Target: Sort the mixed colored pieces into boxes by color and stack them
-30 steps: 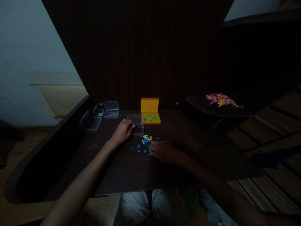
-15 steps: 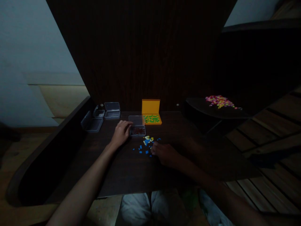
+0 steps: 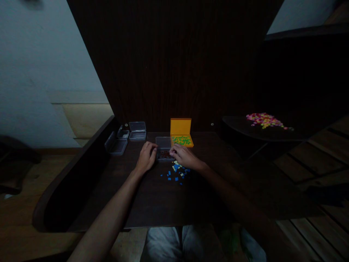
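A small clear plastic box (image 3: 164, 154) with dark red pieces in it stands open on the dark table (image 3: 152, 196). My left hand (image 3: 146, 157) rests against its left side, fingers curled on its edge. My right hand (image 3: 183, 155) is at the box's right side, fingers bent over its rim; whether it holds a piece is hidden. Just in front of the box lie several loose blue and pale yellow pieces (image 3: 177, 171).
An open yellow box (image 3: 181, 132) with green pieces stands behind the clear one. Three empty clear boxes (image 3: 137, 131) sit at the table's back left. A heap of pink and yellow pieces (image 3: 264, 119) lies on a dark shelf at the right.
My right hand has moved from the loose blue pieces forward to the clear box's right rim. My left hand stayed at the box. The view has shifted a little.
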`<state>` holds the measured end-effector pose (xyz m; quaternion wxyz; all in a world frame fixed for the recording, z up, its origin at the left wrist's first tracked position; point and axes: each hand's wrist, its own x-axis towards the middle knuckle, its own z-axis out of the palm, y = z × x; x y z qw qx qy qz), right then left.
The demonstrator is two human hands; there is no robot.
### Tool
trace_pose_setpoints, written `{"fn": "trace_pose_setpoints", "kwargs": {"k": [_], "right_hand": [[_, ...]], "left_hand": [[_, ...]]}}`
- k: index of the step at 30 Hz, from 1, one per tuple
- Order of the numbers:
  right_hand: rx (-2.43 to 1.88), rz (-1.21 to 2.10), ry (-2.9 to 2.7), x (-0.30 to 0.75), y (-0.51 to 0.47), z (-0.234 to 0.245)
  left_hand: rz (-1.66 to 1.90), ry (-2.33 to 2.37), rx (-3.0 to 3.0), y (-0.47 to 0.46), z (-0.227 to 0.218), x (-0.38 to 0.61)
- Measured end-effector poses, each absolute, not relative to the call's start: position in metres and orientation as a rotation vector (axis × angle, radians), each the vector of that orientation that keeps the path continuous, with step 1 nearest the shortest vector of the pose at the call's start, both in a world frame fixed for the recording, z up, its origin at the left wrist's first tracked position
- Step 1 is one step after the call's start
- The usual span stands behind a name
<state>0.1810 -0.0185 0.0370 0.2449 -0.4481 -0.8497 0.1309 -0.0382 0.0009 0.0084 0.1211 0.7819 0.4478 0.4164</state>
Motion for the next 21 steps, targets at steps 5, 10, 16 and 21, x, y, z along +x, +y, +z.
{"fn": "trace_pose_setpoints", "kwargs": {"k": [5,10,16,21], "right_hand": [[-1.206,0.406,-2.365,0.171,0.0,0.032],[-1.168,0.442,-2.31,0.183,0.0,0.035],[-1.221,0.569,-2.067,0.233,-0.009,0.025],[-1.258,0.728,-1.764,0.267,-0.019,-0.001]], "left_hand": [[1.039,1.232,2.33,0.004,0.008,-0.045],[0.945,1.149,2.414,0.002,0.008,-0.053],[0.851,1.179,2.506,-0.006,0.009,-0.062],[0.841,1.237,2.563,-0.015,0.008,-0.065]]}}
